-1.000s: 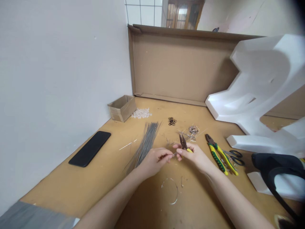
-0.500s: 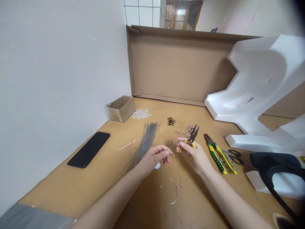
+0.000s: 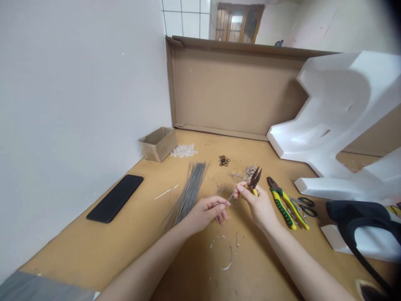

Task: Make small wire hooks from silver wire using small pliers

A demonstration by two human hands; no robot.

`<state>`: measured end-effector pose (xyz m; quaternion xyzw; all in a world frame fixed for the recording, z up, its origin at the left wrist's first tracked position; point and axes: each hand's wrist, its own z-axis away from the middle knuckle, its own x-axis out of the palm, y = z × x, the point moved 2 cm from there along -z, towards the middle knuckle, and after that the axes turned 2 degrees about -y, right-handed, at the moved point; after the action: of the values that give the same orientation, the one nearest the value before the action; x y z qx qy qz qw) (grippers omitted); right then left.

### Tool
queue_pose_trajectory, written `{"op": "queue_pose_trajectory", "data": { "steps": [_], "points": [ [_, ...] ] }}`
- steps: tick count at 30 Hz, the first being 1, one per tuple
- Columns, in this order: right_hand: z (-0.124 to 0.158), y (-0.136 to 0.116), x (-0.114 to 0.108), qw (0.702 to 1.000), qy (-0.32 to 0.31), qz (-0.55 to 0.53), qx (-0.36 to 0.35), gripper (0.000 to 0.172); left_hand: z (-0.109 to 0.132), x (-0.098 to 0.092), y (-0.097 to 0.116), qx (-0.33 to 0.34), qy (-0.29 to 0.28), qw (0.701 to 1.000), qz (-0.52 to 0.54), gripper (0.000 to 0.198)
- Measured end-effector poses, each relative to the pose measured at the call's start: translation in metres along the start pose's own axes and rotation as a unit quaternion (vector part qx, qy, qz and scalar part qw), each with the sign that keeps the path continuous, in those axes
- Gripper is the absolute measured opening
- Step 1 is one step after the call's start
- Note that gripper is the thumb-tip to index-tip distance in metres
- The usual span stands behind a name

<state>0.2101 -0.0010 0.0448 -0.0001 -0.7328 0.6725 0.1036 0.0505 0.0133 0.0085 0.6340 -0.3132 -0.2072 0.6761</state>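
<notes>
Between finger and thumb, my left hand [image 3: 210, 212] pinches one end of a thin metal wire [image 3: 231, 195]. My right hand [image 3: 255, 202] has its fingertips at the wire's other end and also holds yellow-handled needle-nose pliers [image 3: 255, 179] in the palm, dark jaws pointing up and away. Left of my hands lies a bundle of straight grey wires [image 3: 191, 188]. Below them a bent wire loop [image 3: 231, 253] and a small hooked wire piece [image 3: 238, 240] rest on the table. Beyond my right hand is a small heap of shiny metal pieces [image 3: 250, 169].
Green-and-yellow pliers [image 3: 283, 205] and scissors [image 3: 307, 205] lie at the right. Black rings [image 3: 224, 161] and clear small pieces [image 3: 184, 150] sit farther back, by a small cardboard box [image 3: 158, 144]. A black phone [image 3: 115, 198] lies left; white foam [image 3: 338, 113] stands right.
My left hand has shifted slightly right and down, closer to my right hand. The wire between them now shows a shorter span. The pliers stay in my right hand.
</notes>
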Motion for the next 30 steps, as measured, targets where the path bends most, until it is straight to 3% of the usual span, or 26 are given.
{"op": "queue_pose_trajectory", "data": {
  "steps": [9, 13, 19, 26, 30],
  "points": [
    [-0.004, 0.0, -0.005, 1.0, 0.002, 0.014, -0.006, 0.025, 0.002, 0.001, -0.001, 0.013, -0.007, 0.997, -0.079, 0.03],
    [0.0, 0.005, 0.002, 0.998, -0.046, 0.045, 0.011, 0.025, 0.003, -0.002, 0.005, 0.028, 0.017, 0.994, -0.099, 0.026],
    [0.01, 0.015, 0.019, 0.989, -0.113, 0.099, 0.011, 0.022, -0.001, 0.001, 0.006, 0.039, 0.089, 0.995, -0.004, 0.025],
    [0.008, 0.012, 0.015, 0.977, -0.133, 0.162, 0.03, 0.018, 0.001, 0.004, 0.006, 0.048, 0.105, 0.991, -0.07, 0.018],
    [0.007, 0.009, 0.013, 0.971, -0.193, 0.13, 0.06, 0.019, 0.001, -0.002, 0.007, 0.05, 0.128, 0.987, -0.083, 0.017]
  ]
}}
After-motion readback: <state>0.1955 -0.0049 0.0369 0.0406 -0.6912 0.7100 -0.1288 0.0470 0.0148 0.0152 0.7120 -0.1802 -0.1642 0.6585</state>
